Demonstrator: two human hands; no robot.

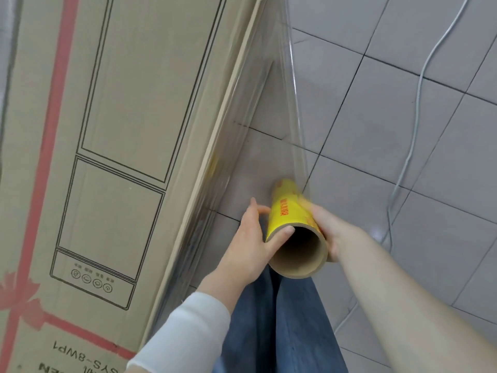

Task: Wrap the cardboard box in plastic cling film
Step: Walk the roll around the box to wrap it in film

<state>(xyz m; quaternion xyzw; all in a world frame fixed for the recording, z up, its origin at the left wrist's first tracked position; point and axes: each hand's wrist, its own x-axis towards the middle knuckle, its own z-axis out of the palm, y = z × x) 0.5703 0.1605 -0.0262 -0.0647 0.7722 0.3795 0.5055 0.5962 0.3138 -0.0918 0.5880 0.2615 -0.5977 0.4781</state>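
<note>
L hand (250,238) & R hand (332,228) both gripping yellow cling film roll (287,208), clear film (269,117) stretched to cardboard box (121,103)

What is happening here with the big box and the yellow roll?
A person is wrapping a tall cardboard box in cling film. The left hand and the right hand both grip the yellow roll near its open end. A sheet of clear film stretches from the roll up to the box's right side. The roll is held beside the box, above a grey tiled floor on which a white cable lies.
</note>
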